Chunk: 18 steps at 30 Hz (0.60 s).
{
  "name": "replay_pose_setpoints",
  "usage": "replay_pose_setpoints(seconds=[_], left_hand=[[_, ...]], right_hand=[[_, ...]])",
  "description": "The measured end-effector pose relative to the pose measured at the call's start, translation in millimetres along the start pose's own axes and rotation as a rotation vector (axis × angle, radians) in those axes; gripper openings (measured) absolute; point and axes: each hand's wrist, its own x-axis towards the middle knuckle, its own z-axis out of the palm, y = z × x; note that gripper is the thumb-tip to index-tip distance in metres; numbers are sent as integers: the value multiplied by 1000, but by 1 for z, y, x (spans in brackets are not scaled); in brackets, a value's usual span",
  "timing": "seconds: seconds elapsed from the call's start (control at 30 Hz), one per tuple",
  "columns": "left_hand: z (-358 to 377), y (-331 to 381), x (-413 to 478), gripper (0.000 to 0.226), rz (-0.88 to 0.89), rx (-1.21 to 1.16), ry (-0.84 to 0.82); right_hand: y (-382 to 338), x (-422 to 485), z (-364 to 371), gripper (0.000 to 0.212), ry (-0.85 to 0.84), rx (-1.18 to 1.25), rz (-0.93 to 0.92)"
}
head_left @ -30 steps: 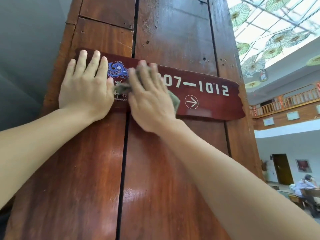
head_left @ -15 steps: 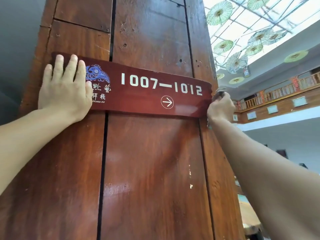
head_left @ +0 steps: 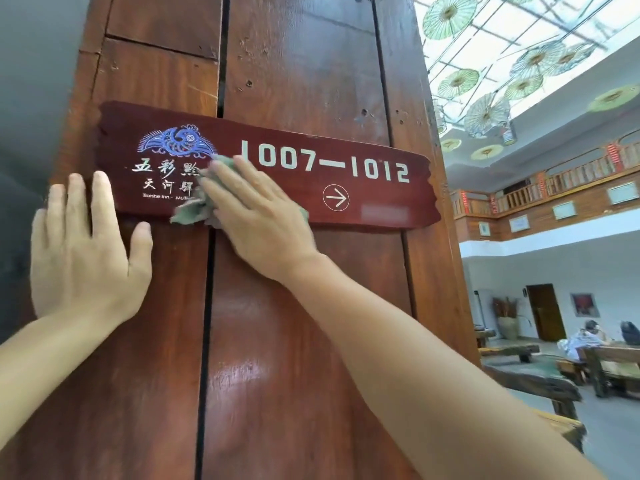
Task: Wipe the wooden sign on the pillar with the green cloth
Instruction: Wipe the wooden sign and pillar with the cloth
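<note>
A dark red wooden sign (head_left: 363,188) with white numbers, an arrow and a blue bird emblem is fixed across the wooden pillar (head_left: 304,341). My right hand (head_left: 256,213) lies flat on the sign's middle lower part and presses the green cloth (head_left: 188,211) against it; the cloth sticks out to the left of my fingers and hangs over the sign's bottom edge. My left hand (head_left: 86,251) rests flat with spread fingers on the pillar, below the sign's left end, its fingertips reaching the sign's lower edge.
To the right of the pillar a hall opens with wooden benches and tables (head_left: 595,368) and a seated person (head_left: 585,337). Paper umbrellas (head_left: 485,112) hang under a glass roof. A grey wall (head_left: 31,98) lies to the left.
My right hand with the cloth swept from the sign's right end back to its middle left. My left hand slid down from the sign's left end onto the pillar below.
</note>
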Motion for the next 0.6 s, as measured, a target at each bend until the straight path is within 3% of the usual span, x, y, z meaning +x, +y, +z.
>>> replay_pose_setpoints(seconds=[0.1,0.23,0.3,0.37,0.47,0.6], left_hand=[[-3,-4,-2,75,11,5,-25],[-13,5,-10,77,16,64,-56],[-20,13,-11,77,19,83,-78],[-27,17,-12,77,12,80,-119],[-38,24,-14,78,-19,75,-185],[-47,30,-34,80,-87,148,-244]], right_hand=[[69,-47,-21,39,27,-95,241],[158,-136,-72,31,115,40,1097],[162,-141,-82,38,153,170,1358],[143,-118,-78,36,287,180,1362],[90,-68,-58,37,503,244,1165],[3,8,-15,41,356,349,727]])
